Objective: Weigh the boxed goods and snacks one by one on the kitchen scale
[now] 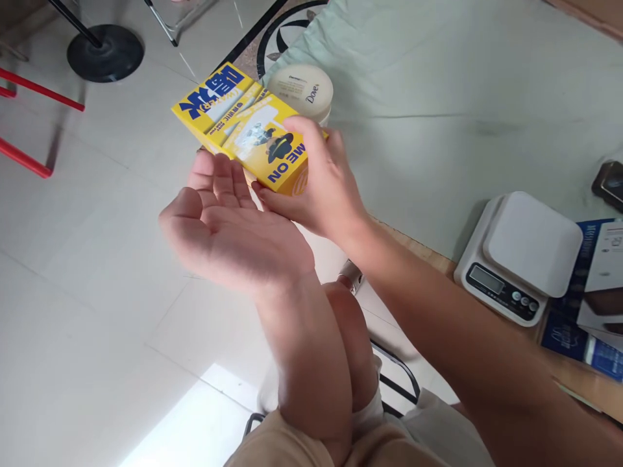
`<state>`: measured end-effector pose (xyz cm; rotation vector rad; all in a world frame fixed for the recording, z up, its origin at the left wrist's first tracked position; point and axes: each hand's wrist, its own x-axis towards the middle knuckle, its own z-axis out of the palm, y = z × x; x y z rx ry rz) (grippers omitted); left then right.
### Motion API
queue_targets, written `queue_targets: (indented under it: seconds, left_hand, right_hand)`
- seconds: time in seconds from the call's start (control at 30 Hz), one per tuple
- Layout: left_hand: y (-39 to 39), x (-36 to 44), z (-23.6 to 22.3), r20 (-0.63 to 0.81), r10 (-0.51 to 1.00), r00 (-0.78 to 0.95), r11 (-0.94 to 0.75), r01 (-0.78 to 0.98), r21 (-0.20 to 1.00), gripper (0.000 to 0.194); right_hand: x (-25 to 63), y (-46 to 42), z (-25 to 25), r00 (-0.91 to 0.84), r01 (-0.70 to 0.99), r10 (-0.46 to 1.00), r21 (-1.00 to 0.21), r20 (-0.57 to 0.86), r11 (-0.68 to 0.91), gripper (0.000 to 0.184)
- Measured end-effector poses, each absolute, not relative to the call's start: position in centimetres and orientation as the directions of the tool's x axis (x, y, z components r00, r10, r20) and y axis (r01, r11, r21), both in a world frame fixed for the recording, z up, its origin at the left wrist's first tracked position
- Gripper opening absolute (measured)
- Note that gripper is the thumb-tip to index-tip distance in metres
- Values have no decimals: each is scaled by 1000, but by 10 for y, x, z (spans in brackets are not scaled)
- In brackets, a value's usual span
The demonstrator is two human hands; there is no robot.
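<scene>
The right hand (pixel 327 185) has its grip around a yellow box (pixel 250 126). The left hand (pixel 233 237) is palm up, thumb and fingers apart, right by the box.

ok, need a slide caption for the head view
Right hand holds a yellow box near a Dove tub; left hand open, palm up, close by.

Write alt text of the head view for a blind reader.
A right hand grips a yellow printed rectangular box beside an open, palm-up left hand. A round cream Dove tub stands behind the box, a white digital scale at right.
</scene>
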<state>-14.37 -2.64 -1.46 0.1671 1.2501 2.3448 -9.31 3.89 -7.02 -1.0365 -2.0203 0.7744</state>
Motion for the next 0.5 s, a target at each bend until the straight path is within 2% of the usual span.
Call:
queue_targets:
  seconds: [0.07, 0.13, 0.23, 0.3, 0.37, 0.43, 0.5]
  left_hand:
    - [-24, -137, -12, -86, 384, -919, -514, -290, 807, 14]
    - [-24, -130, -9, -5, 350, -937, -535, -204, 820, 14]
    - [-23, -121, -5, 99, 375, -922, -536, -128, 834, 16]
    - [-20, -115, -1, 84, 473, -877, -503, -191, 843, 14]
    - [-15, -105, 4, 19, 615, -788, -411, -300, 861, 16]
    - [-10, -90, 8, -56, 780, -624, -254, -397, 882, 16]
    - [-5, -68, 8, -98, 918, -385, -91, -443, 892, 18]
  right_hand:
    - [-91, 34, -69, -386, 424, 862, -766, 329, 482, 71]
    - [-78, 24, -63, -355, 421, 875, -779, 330, 464, 66]
    - [-40, 1, -43, -294, 362, 893, -825, 341, 434, 64]
    - [-9, -16, -28, -262, 307, 909, -865, 323, 396, 62]
    - [23, -32, -14, -131, 309, 918, -865, 374, 396, 57]
    - [53, -46, -7, 25, 356, 912, -856, 410, 375, 54]
    - [81, -57, -8, 119, 454, 906, -834, 406, 314, 56]
